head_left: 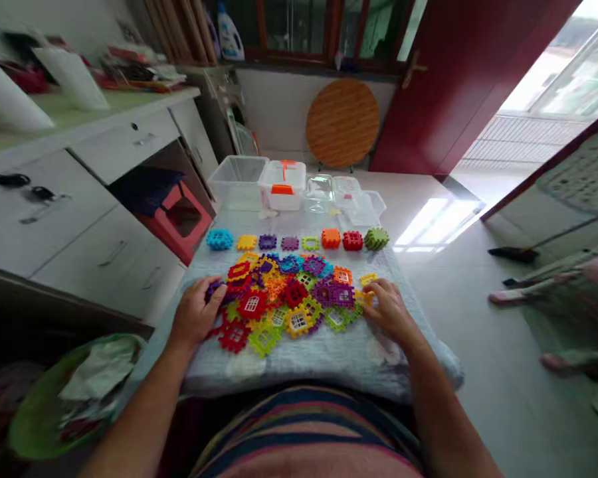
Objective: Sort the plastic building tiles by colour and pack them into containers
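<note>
A mixed heap of plastic interlocking building tiles (296,292) with toothed edges lies on the cloth-covered table. At its left end my left hand (195,312) has its thumb and fingers closed on a dark purple tile (212,289). On the right side my right hand (387,307) pinches a yellow tile (363,298), partly hidden by the fingers. Behind the heap, tiles are lined up by colour: a blue stack (220,239), yellow (246,242), dark purple (268,241), purple (290,243), lime green (309,243), orange (331,238), red (353,240) and olive green (377,239).
At the table's far end stand an open clear bin (239,169), a lidded box with orange clips (283,189) and smaller clear containers (319,189). A red stool (177,219) and white cabinets (104,245) are on the left. At right, another person's feet (508,298) show.
</note>
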Demonstrator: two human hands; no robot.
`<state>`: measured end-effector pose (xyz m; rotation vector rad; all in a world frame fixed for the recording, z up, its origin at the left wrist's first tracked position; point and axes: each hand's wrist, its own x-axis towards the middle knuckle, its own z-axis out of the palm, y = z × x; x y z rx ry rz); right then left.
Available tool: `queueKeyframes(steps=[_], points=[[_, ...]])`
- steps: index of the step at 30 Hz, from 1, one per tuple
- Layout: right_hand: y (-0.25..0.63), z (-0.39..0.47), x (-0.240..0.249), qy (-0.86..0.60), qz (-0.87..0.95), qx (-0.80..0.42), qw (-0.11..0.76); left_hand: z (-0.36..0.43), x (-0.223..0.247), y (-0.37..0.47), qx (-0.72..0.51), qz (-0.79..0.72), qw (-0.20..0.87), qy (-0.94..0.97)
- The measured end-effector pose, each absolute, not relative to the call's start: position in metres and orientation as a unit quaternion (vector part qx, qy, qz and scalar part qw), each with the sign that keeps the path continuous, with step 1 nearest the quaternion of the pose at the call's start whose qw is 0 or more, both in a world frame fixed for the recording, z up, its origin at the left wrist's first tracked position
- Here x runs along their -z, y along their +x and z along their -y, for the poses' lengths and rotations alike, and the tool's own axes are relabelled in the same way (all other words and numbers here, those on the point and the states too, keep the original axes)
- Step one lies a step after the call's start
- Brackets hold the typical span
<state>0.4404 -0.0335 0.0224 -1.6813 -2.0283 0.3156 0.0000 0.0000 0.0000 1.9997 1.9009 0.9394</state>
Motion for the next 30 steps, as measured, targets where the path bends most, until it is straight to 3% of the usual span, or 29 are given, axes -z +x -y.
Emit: queueKeyframes(steps=[8,18,22,26,30], points=[[0.441,0.04,-0.024,-0.606,0.736,-0.167,0.252,-0.001,-0.001,0.005,-0.321,-0.643,0.105,0.688],[0.439,0.049,-0.034,-0.584,0.777,-0.158,0.172,-0.002,0.0,0.004,-0.32,-0.642,0.105,0.689],[0.437,0.048,-0.03,-0.574,0.777,-0.14,0.217,-0.002,0.001,0.003,-0.313,-0.641,0.104,0.693],[0.441,0.048,-0.028,-0.605,0.718,-0.12,0.322,-0.003,0.003,0.002,-0.312,-0.642,0.099,0.693],[0.447,0.046,-0.025,-0.665,0.603,-0.183,0.402,-0.003,0.004,0.001,-0.313,-0.639,0.103,0.695]])
